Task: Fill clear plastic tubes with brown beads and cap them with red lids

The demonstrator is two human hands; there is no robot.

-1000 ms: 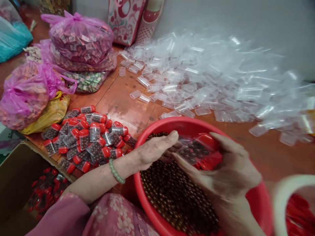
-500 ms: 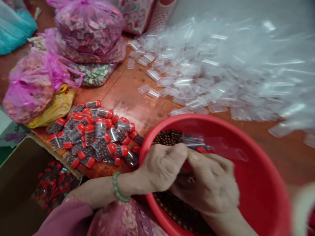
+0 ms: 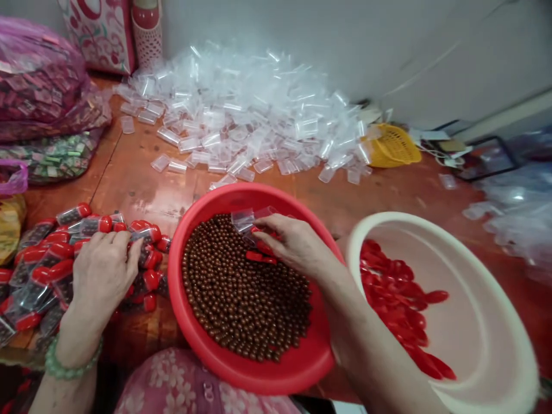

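Note:
My left hand [image 3: 101,270], with a green bead bracelet [image 3: 71,359] at the wrist, rests on a heap of small clear boxes with red caps [image 3: 47,276], filled with dark beads. Its thumb stands apart from the fingers, whose tips are partly hidden. Over the far side of a red basin [image 3: 254,379], my right hand [image 3: 288,236] pinches at a clear plastic box [image 3: 242,219]. Loose red caps [image 3: 261,257] lie just under its fingers. Brown round beads [image 3: 241,299] cover much of the basin's bottom.
Right of the basin stands a white tub [image 3: 470,299] with red oval pieces [image 3: 397,287]. Empty clear boxes [image 3: 241,126] are heaped along the wall, beside a yellow basket [image 3: 394,146]. Purple bags [image 3: 43,86] of small pieces stand at left.
My hands were together above the basin and have parted. The left has moved left onto the capped boxes; the right stays over the basin. The view has swung right.

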